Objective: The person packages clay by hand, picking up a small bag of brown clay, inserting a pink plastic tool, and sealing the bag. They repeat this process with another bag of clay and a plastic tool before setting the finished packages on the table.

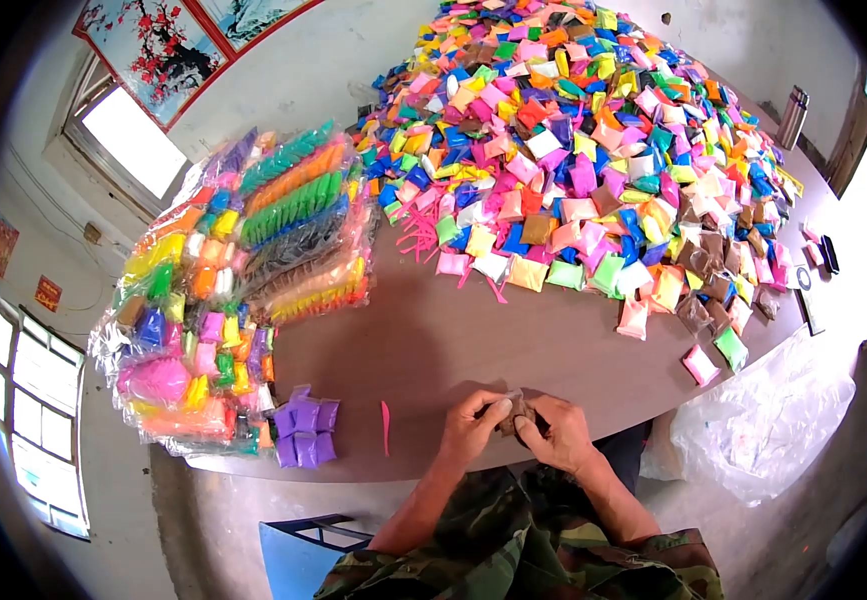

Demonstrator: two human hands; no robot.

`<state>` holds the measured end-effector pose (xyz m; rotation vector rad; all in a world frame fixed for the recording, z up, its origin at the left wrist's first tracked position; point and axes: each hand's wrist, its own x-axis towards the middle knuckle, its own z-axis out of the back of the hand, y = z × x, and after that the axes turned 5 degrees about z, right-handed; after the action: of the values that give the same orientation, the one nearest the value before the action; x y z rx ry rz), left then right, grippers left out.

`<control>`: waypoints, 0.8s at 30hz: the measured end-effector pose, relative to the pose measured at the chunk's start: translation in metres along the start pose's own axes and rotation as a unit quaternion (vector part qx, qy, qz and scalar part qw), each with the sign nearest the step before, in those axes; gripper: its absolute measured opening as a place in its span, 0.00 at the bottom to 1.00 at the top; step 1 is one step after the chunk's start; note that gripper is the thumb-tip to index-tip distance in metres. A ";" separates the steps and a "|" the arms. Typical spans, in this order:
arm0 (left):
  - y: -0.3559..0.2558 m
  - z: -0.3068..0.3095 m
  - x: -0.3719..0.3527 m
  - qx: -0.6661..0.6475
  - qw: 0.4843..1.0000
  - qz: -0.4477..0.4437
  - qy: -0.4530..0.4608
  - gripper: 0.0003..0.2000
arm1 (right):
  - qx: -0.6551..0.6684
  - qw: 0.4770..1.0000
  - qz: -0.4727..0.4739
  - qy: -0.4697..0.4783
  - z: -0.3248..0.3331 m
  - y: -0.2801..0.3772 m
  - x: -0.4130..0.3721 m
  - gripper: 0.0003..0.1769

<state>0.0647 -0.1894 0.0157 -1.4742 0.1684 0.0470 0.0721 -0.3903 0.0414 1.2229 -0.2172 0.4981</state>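
Observation:
Near the front edge of the brown table (353, 350), my left hand (473, 425) and my right hand (556, 430) meet over a small brown packet (513, 412). Both hands have their fingers closed on it, thumbs on top. To the left of my hands a thin pink-red strip (385, 428) lies on the table. Further left is a small group of purple packets (305, 430), stacked close together.
A huge heap of coloured packets (573, 150) covers the back of the table. Clear bags of sorted packets (243, 290) stand at the left. A steel flask (793, 118) is at the back right. Clear plastic bags (763, 430) hang low right; a blue chair (303, 560) is below.

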 end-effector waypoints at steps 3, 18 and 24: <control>-0.001 0.000 0.000 -0.037 0.999 0.010 -0.023 0.10 | -0.010 1.000 0.001 0.002 -0.002 0.000 0.000 0.07; -0.001 0.001 0.000 -0.044 0.999 0.018 -0.008 0.09 | -0.049 0.999 0.017 0.016 -0.007 -0.006 -0.003 0.11; -0.026 -0.004 -0.003 0.025 1.000 0.007 -0.015 0.08 | -0.007 1.000 0.016 -0.007 -0.007 -0.012 -0.006 0.09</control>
<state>0.0646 -0.1961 0.0416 -1.4219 0.1542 0.0760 0.0721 -0.3878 0.0261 1.2113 -0.2519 0.5153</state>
